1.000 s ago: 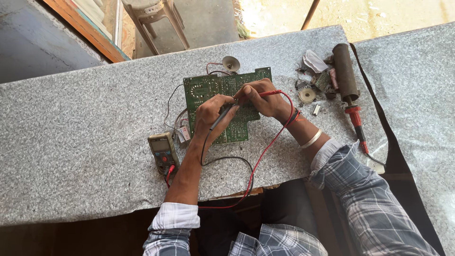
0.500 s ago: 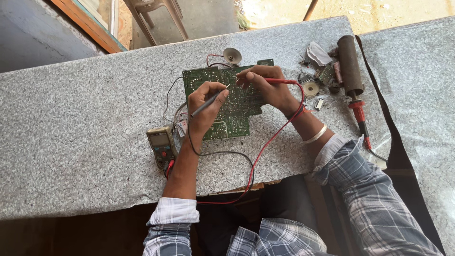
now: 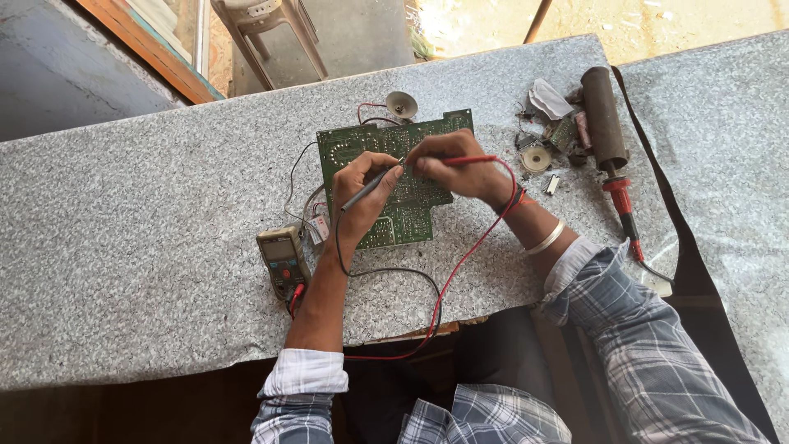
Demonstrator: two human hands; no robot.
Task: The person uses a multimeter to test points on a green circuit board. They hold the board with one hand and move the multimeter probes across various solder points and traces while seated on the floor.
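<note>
A green circuit board (image 3: 411, 218) lies solder side up on the speckled granite bench (image 3: 131, 247). My left hand (image 3: 362, 197) holds a black test probe like a pen, its tip down on the board's upper middle. My right hand (image 3: 456, 168) holds a red test probe with its tip close beside the black one. Red and black leads (image 3: 440, 288) loop over the bench's front edge to a small multimeter (image 3: 283, 259) lying left of the board.
A small speaker (image 3: 402, 104) on wires sits behind the board. At the right lie loose parts (image 3: 546, 136), a dark cylinder (image 3: 604, 115) and a red-handled tool (image 3: 622, 205). A plastic stool (image 3: 263, 33) stands beyond the bench. A second granite slab (image 3: 723, 164) adjoins at right.
Both hands have shifted slightly along the board, bringing the two probe tips closer together near its upper middle. The camera view has also drifted a little.
</note>
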